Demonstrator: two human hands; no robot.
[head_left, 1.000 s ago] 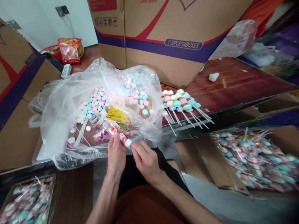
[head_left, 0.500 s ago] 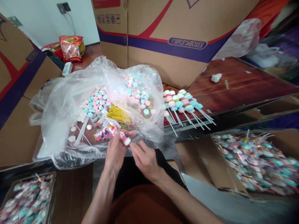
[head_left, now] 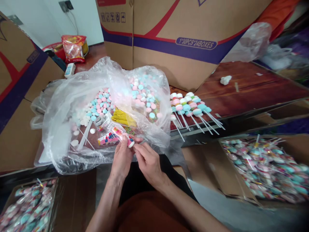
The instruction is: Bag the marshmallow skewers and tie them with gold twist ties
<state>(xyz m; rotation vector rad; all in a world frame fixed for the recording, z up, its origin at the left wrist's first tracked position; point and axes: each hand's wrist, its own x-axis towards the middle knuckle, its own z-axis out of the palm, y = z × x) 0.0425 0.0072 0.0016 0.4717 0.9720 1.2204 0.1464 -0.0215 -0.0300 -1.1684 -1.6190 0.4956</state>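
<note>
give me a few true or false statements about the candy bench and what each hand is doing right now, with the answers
1. Both hands meet on one wrapped candy stick in front of the clear plastic bag. True.
2. The left hand rests flat on the wooden tabletop. False: it pinches the wrapped candy stick, with the right hand at the stick's near end.
3. A row of unwrapped candy sticks lies on the tabletop, right of the bag. True.
4. The big cardboard carton behind the bag is plain brown with no print. False: it has red and blue stripes and reads 1*30PCS*24BOXES.
5. A box of wrapped candies sits low at the right. True.
</note>
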